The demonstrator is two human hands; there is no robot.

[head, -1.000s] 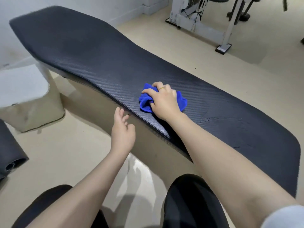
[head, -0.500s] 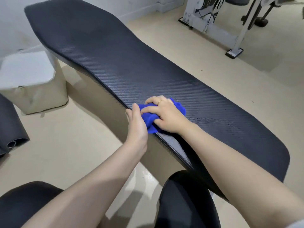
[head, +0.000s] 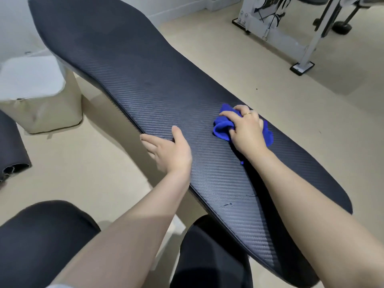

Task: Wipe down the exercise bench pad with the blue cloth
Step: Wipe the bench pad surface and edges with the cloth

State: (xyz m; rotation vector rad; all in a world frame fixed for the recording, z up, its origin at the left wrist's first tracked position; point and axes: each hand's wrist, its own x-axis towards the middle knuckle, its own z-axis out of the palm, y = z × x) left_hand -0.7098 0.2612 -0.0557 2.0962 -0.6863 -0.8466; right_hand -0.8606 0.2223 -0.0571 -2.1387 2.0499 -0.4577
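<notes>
A long black bench pad (head: 128, 65) with a carbon-weave texture runs diagonally from upper left to lower right. A bunched blue cloth (head: 222, 126) lies on its middle, and my right hand (head: 246, 129) grips it with curled fingers and presses it onto the pad. My left hand (head: 168, 149) rests on the pad's near edge, thumb on top and fingers stretched along the side.
A beige and white padded block (head: 39, 96) stands on the floor at left, with a dark rolled mat (head: 10, 148) beside it. A white machine frame (head: 276, 32) stands at the upper right. My dark-clad knees (head: 41, 242) are below the bench.
My right hand has slid the cloth from the near edge toward the middle of the pad. My left hand rose from below the bench and now rests on the near edge.
</notes>
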